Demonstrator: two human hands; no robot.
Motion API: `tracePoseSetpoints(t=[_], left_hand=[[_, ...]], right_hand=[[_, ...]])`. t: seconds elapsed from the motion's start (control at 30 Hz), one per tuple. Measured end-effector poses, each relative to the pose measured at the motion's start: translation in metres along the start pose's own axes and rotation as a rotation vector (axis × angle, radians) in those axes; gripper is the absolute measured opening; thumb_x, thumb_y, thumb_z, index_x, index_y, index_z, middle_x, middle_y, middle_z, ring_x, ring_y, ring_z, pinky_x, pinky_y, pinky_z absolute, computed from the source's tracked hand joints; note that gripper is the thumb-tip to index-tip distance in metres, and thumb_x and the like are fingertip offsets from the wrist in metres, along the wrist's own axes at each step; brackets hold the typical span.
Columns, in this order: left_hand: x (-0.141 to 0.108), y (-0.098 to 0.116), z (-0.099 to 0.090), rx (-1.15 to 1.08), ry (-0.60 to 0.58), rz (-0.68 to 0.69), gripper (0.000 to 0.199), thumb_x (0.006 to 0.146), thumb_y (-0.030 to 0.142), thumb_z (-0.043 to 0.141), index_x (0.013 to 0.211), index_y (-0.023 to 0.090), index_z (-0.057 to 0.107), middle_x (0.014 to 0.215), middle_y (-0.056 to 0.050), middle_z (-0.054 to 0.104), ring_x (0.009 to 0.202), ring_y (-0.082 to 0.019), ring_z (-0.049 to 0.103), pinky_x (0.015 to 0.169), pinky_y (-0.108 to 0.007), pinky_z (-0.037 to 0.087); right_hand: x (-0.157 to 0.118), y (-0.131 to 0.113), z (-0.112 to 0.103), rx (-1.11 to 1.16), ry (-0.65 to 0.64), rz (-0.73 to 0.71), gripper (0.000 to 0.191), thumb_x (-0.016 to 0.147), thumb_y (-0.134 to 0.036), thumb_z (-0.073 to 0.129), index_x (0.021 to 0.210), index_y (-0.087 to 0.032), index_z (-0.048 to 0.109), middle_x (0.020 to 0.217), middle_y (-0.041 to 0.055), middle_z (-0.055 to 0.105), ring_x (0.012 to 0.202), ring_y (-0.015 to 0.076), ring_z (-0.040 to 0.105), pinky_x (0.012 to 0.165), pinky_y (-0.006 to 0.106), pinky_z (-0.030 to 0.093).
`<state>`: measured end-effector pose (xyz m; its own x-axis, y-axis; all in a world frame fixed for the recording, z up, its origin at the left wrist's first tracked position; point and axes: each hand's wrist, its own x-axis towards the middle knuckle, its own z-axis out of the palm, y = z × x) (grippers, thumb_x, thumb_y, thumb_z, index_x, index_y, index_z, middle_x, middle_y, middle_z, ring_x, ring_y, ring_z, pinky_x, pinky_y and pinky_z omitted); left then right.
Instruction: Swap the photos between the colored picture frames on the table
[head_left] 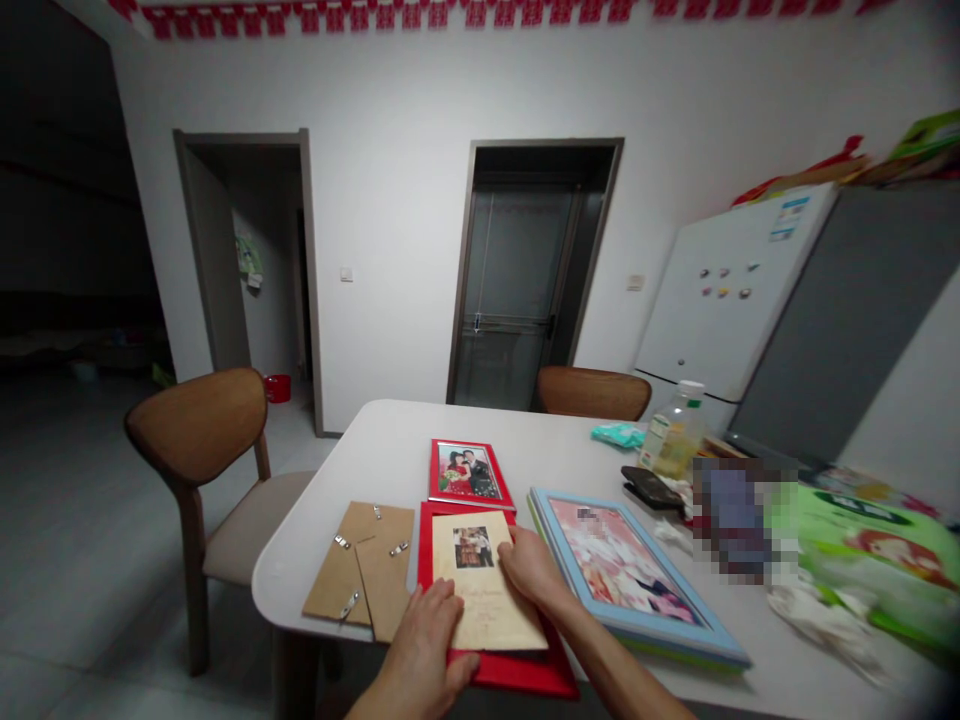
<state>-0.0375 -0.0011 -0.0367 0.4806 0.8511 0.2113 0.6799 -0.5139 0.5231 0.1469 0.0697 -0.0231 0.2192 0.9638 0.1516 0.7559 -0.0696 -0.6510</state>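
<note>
A cream card [499, 610] with a small photo printed near its top lies over a red picture frame [525, 672] at the table's front edge. My left hand [424, 640] rests at the card's lower left, fingers stretched along its edge and thumb apart on the frame. On the other side, my right hand [531, 568] is closed at the card's right edge, with some fingertips hidden. Just beyond, a smaller red frame [469, 474] holds a photo of a couple. Two brown backing boards [386, 580] with metal clips lie overlapping to the left.
Light-blue and green frames [637, 560] are stacked at right. Behind them are a black wallet-like item [652, 490], a bottle [673, 435], a teal packet [619, 435] and a green tissue pack [870, 550]. Wooden chairs [199, 425] stand left and behind the white table [390, 430].
</note>
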Motion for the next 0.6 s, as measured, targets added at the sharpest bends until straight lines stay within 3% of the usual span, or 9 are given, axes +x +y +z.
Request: tracePoseSetpoints(t=[0.23, 0.43, 0.53, 0.6], left_hand=[[0.001, 0.009, -0.006, 0.054, -0.055, -0.044, 0.046, 0.069, 0.024, 0.055, 0.113, 0.013, 0.048, 0.125, -0.014, 0.043, 0.118, -0.026, 0.035, 0.1, -0.045, 0.023], [0.001, 0.014, -0.01, 0.017, -0.076, -0.053, 0.048, 0.07, 0.025, 0.052, 0.116, 0.011, 0.047, 0.124, -0.015, 0.044, 0.119, -0.026, 0.034, 0.1, -0.045, 0.022], [-0.009, -0.002, -0.021, -0.039, -0.025, -0.052, 0.056, 0.068, 0.024, 0.053, 0.121, 0.011, 0.04, 0.129, -0.014, 0.039, 0.12, -0.024, 0.032, 0.1, -0.04, 0.025], [-0.019, -0.024, -0.033, -0.029, 0.02, -0.065, 0.061, 0.065, 0.024, 0.057, 0.122, 0.013, 0.039, 0.131, -0.014, 0.035, 0.121, -0.023, 0.03, 0.1, -0.039, 0.025]], right_hand=[[-0.009, -0.002, 0.002, -0.406, -0.011, -0.006, 0.03, 0.073, -0.031, 0.042, 0.086, -0.011, 0.06, 0.09, 0.0168, 0.062, 0.078, 0.0205, 0.059, 0.064, 0.027, 0.039], [-0.015, -0.002, 0.004, -0.473, 0.011, -0.05, 0.028, 0.073, -0.027, 0.046, 0.095, -0.015, 0.057, 0.092, 0.0119, 0.058, 0.08, 0.0197, 0.057, 0.065, 0.027, 0.039], [-0.015, -0.005, 0.002, -0.416, 0.012, -0.053, 0.031, 0.074, -0.026, 0.043, 0.099, -0.014, 0.056, 0.094, 0.0123, 0.057, 0.081, 0.0191, 0.056, 0.067, 0.026, 0.038], [-0.019, -0.015, 0.005, -0.324, 0.005, -0.137, 0.032, 0.076, -0.027, 0.041, 0.101, -0.014, 0.056, 0.096, 0.0126, 0.057, 0.085, 0.0187, 0.054, 0.07, 0.026, 0.037]])
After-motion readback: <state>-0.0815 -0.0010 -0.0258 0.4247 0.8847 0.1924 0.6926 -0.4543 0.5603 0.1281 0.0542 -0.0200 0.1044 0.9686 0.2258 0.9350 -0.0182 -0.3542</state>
